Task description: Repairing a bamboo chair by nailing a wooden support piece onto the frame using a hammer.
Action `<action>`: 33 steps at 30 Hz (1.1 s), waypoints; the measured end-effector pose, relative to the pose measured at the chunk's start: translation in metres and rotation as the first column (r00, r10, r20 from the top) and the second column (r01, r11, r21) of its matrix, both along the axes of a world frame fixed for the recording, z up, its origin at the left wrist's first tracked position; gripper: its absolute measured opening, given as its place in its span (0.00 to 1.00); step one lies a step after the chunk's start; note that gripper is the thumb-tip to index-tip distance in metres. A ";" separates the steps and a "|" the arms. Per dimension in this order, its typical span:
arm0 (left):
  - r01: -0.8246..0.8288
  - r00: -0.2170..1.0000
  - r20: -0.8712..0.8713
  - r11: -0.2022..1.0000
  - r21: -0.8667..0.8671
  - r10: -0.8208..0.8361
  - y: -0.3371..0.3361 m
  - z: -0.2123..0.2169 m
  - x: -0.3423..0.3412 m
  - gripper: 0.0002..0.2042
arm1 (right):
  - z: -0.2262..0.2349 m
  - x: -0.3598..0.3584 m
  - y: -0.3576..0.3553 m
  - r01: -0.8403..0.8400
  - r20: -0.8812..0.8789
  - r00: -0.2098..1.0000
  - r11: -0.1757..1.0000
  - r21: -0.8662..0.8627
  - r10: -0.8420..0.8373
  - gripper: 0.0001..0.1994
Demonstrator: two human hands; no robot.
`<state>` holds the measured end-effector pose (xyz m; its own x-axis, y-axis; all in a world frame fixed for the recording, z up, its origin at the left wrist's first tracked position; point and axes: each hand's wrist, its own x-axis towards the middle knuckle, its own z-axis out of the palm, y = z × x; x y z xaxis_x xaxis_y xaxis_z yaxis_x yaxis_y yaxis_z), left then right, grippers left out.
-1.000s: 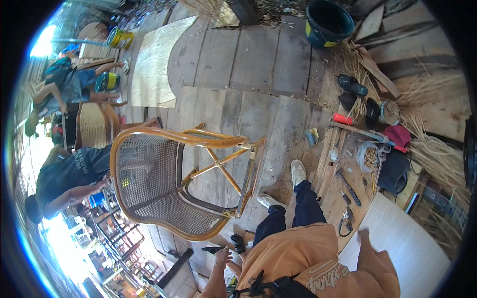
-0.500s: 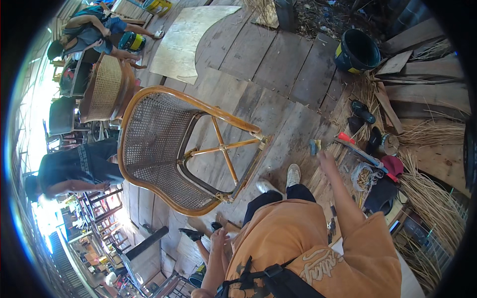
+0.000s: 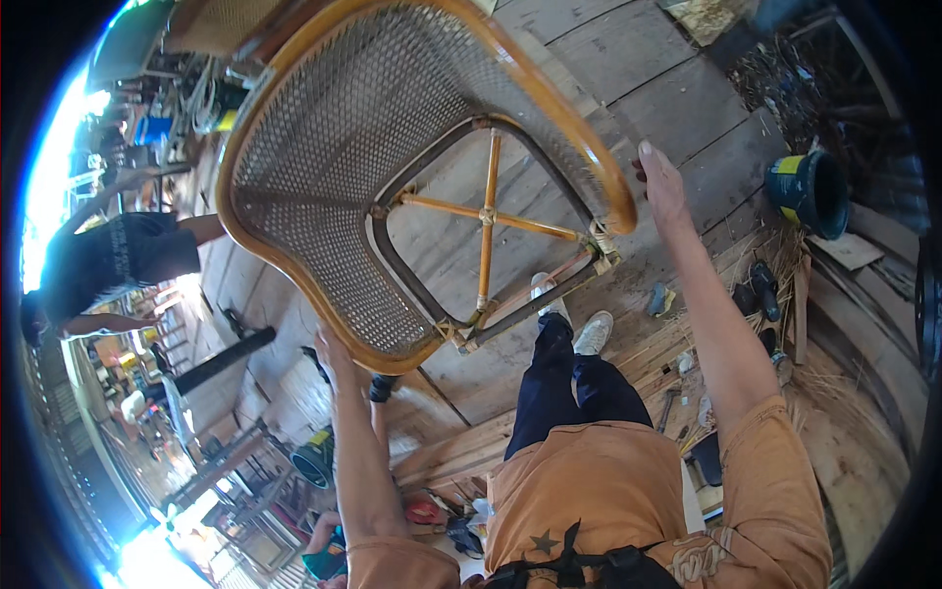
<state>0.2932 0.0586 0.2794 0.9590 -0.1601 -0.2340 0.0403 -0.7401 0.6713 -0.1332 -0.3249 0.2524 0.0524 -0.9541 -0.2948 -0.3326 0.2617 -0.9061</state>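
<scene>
A rattan chair frame (image 3: 334,304) with woven cane back and sides stands before me. Its glossy brown rim curves round, and its open seat ring shows crossed rattan braces (image 3: 487,215) and the floor below. Just beyond the rim's right end is my right hand (image 3: 667,196), thumb raised and fingers slightly bent, apart from the chair and holding nothing. My left hand (image 3: 337,358) is beside the rim's lower left part, its fingers extended; whether they touch the rim I cannot tell. Pale binding (image 3: 603,240) wraps the frame's front right corner.
A dark green bucket (image 3: 809,193) stands at the right among wood scraps and loose cane strips. Black footwear (image 3: 763,290) lies nearby. At the left a person in dark clothes (image 3: 118,260) stands past the chair. Another bucket (image 3: 314,458) sits at lower left.
My view has shifted, and the chair now appears larger and closer. My right hand has come from over the floor to the chair's right end; my left hand has risen to its left rim.
</scene>
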 end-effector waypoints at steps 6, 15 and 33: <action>-0.158 0.953 -0.276 0.982 -0.106 0.123 -0.034 0.002 -0.004 0.21 | -0.004 0.049 -0.012 -0.078 0.052 0.996 0.995 0.063 0.074 0.25; -0.275 0.940 -0.160 0.946 0.174 0.302 -0.040 -0.004 -0.001 0.21 | 0.012 0.057 0.005 -0.267 -0.410 0.892 0.953 -0.141 0.190 0.24; -0.204 0.967 -0.139 0.977 0.067 0.212 -0.038 -0.003 -0.001 0.12 | 0.008 0.056 0.007 -0.253 -0.388 0.903 0.959 -0.126 0.187 0.23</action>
<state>0.2920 0.0208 0.2764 0.9251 0.0554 -0.3755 0.2911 -0.7385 0.6082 -0.0775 -0.3179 0.2607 0.1863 -0.9678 -0.1691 -0.6818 -0.0034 -0.7315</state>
